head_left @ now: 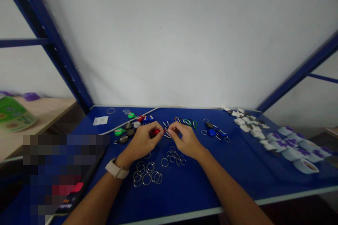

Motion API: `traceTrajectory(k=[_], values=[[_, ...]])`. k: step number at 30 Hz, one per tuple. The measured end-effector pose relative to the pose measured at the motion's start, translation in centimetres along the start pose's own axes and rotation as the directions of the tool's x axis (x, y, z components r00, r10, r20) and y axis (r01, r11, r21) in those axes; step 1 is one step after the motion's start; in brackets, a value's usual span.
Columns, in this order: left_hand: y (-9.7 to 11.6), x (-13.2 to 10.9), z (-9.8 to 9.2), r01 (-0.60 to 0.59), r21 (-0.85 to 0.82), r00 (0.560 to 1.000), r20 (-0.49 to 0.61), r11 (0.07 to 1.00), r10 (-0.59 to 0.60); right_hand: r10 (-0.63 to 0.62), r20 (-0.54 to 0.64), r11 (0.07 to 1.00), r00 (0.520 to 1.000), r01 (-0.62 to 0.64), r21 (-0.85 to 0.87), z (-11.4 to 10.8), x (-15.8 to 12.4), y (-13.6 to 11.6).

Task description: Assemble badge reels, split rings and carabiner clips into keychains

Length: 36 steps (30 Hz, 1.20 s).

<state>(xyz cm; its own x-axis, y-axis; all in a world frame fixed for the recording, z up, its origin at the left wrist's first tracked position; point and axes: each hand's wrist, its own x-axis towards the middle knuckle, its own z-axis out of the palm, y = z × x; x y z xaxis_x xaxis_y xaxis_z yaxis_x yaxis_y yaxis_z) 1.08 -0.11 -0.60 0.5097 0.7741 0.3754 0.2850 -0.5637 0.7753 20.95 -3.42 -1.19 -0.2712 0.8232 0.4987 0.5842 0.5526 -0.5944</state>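
Note:
My left hand point(145, 137) is closed around a red badge reel point(156, 132), whose round body shows between thumb and fingers. Close beside it, my right hand point(186, 139) pinches something small at its fingertips, too hidden to name. Below the hands lie several large split rings point(147, 179) and a cluster of smaller split rings point(173, 154). Coloured carabiners point(187, 122) sit just behind my right hand. To the left of my left hand are loose badge reels point(130, 132) in green, black and other colours.
Blue and black reels with rings point(212, 132) lie right of my hands. Farther right are white wrapped pieces point(250, 126) and tape rolls point(303, 166) with purple pieces. A white cable point(124, 123) crosses the blue table point(195, 190). A white packet point(100, 121) lies at left.

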Motion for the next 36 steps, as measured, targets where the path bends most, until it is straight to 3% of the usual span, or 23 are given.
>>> traceTrajectory(k=[36], values=[[0.12,0.05,0.04,0.056,0.041,0.998,0.024,0.998,-0.057,-0.005,0.006,1.000,1.000,0.005,0.024,0.04,0.01,-0.31]])
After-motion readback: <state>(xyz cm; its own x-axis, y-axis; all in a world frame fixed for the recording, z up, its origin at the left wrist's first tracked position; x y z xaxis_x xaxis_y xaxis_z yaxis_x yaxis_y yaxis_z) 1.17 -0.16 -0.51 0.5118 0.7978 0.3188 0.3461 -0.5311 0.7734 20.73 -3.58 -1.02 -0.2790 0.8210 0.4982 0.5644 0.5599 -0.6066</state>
